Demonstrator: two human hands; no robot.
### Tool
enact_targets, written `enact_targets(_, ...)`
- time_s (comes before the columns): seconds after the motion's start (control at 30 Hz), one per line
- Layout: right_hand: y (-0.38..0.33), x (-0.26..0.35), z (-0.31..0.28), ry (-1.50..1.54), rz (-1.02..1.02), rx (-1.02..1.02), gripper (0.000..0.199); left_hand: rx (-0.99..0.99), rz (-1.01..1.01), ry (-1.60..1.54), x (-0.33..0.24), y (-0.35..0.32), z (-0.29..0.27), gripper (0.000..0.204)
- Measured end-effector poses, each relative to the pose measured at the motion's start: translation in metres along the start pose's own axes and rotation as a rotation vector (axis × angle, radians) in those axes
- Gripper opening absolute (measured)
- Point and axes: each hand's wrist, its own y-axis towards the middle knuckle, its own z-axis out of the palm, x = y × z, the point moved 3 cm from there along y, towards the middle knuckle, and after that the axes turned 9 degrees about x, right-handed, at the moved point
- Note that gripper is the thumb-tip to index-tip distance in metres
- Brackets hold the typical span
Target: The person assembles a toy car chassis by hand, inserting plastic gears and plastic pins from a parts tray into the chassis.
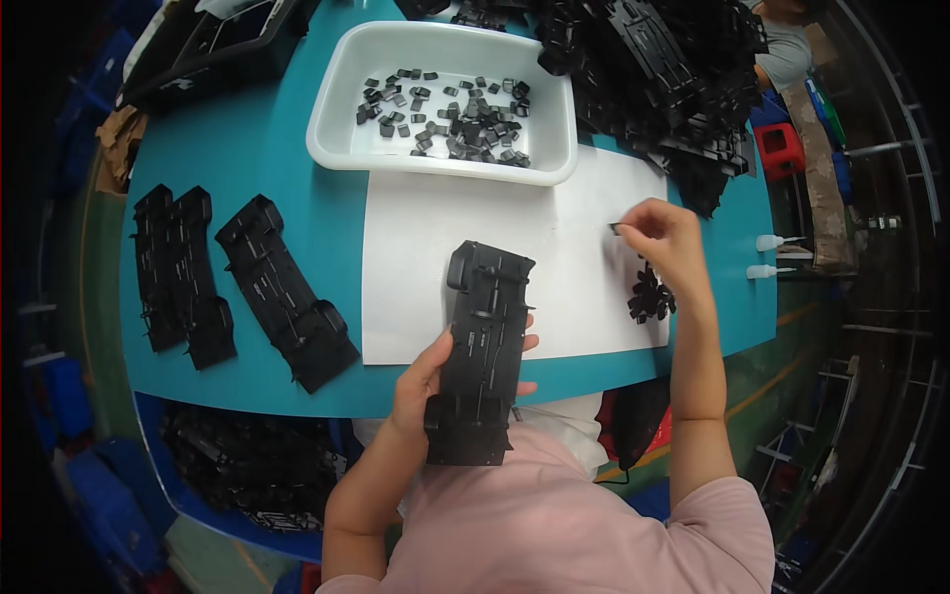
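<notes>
Workshop, green floor with yellow lines [777, 376] around a teal counter [247, 148]; a white sheet [534, 213] lies flat on its middle. At the sheet's far edge, a white bin [445, 173], small dark clips [480, 129] scattered over its bottom, thickest toward the right. Right of the bin, a big tangled heap of black moulded parts [663, 79]; beyond it, a co-worker's grey sleeve [789, 49] partly in view. Far left corner: black crate [218, 74]. Wearer in pink shirt, both bare hands forward. Left hand [421, 381] grasps a long black panel [485, 346], thumb along its left edge, other fingers [531, 342] wrapped beneath and showing at the right edge; panel held lengthwise away from the body, over the near edge of the sheet and counter, its near end in front of the shirt. Right hand [671, 238] raised over the sheet's right side, thumb and forefinger pinching a small dark piece [615, 228], well apart from the panel; piece mostly hidden, perhaps a clip. Just below that hand, a pile of small black pieces [650, 297] near the sheet's right edge. Left on the counter, three similar panels [287, 292] laid aslant, two side by side. Two white bottles [762, 271] lie at the right edge
</notes>
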Motion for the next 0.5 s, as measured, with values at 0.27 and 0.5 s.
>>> enact_targets(0.27, -0.009, -0.003, -0.007, 0.081, -0.051, -0.022, 0.004, 0.005, -0.042, 0.020, -0.001, 0.003, 0.003, 0.059)
enact_targets(0.5, -0.001, 0.014, 0.047, 0.190, -0.077, 0.158, 0.004, -0.011, -0.025, 0.007, -0.001, 0.003, 0.002, 0.060)
